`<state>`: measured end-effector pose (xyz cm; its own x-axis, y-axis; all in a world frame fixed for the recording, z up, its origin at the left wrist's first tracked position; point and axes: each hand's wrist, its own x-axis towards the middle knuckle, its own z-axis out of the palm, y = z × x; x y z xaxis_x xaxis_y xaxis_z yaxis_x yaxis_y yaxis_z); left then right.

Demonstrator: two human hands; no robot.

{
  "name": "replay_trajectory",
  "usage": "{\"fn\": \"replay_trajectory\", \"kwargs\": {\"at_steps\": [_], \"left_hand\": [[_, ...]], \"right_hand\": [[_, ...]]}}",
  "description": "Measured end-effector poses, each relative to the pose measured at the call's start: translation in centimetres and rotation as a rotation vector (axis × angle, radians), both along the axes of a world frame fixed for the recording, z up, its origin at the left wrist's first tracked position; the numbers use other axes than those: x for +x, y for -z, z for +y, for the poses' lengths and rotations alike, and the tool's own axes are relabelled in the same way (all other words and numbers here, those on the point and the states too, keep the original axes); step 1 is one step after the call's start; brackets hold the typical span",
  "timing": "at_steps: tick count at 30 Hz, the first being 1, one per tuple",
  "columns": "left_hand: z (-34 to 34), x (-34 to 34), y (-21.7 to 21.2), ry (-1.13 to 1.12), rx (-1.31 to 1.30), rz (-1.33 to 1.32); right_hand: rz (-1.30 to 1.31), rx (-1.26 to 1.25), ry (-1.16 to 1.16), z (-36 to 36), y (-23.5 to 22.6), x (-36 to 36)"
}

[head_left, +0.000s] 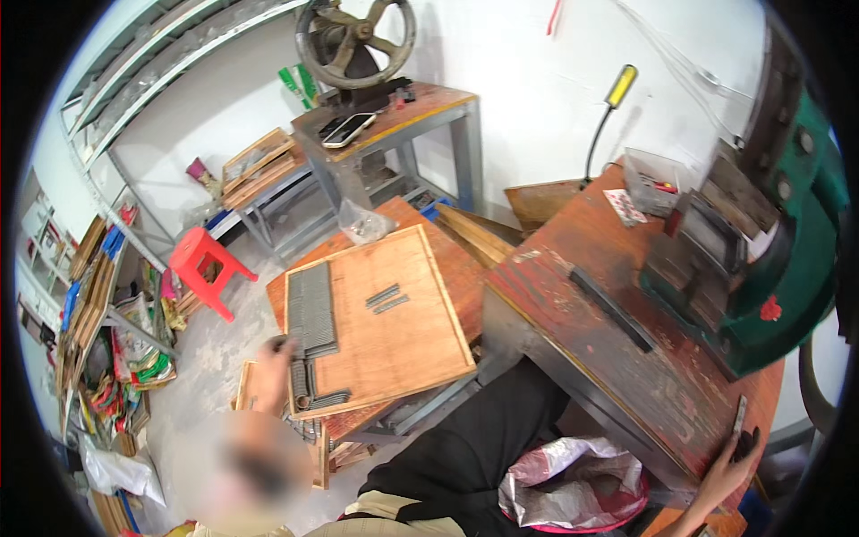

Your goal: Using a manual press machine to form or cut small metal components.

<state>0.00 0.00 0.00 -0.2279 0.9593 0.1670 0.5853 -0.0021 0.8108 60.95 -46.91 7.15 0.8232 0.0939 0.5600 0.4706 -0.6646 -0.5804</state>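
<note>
My left hand is at the left edge of a shallow wooden tray. Its dark-tipped fingers are curled together, and what they may hold I cannot make out. Inside the tray, a block of closely packed grey metal strips lines the left side, with a smaller group below it. A few loose strips lie near the middle. Far to the right, my right hand rests by the edge of the worn red-brown bench, its fingers closed on a narrow metal strip that points upward.
A green machine stands on the worn bench, near a dark metal bar and a clear plastic box. An open silver-lined bag sits by my lap. A red stool and shelves are at the left.
</note>
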Motion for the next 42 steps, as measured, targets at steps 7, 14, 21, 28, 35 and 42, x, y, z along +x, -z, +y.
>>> {"fn": "replay_trajectory", "kwargs": {"at_steps": [7,14,21,28,35,42], "left_hand": [[-3.1,-11.9,5.5,-0.377,-0.242,0.553],[-0.9,-0.2,4.9,0.278,0.105,0.591],[2.8,3.8,4.1,0.495,0.062,0.886],[3.9,3.1,5.3,0.670,0.339,1.115],[2.8,4.2,4.6,0.635,0.244,1.104],[4.3,4.3,3.2,0.598,0.041,1.006]], "right_hand": [[-0.077,-0.153,0.041,-0.2,-2.0,-0.3],[-0.281,-0.340,0.119,1.6,-3.5,-2.3],[-0.279,-0.328,0.141,1.4,-2.9,-2.0],[-0.236,-0.365,0.187,1.9,-3.0,-2.3],[-0.225,-0.382,0.205,1.7,-3.1,-2.3],[-0.236,-0.328,0.174,-1.7,-0.7,0.6]]}}
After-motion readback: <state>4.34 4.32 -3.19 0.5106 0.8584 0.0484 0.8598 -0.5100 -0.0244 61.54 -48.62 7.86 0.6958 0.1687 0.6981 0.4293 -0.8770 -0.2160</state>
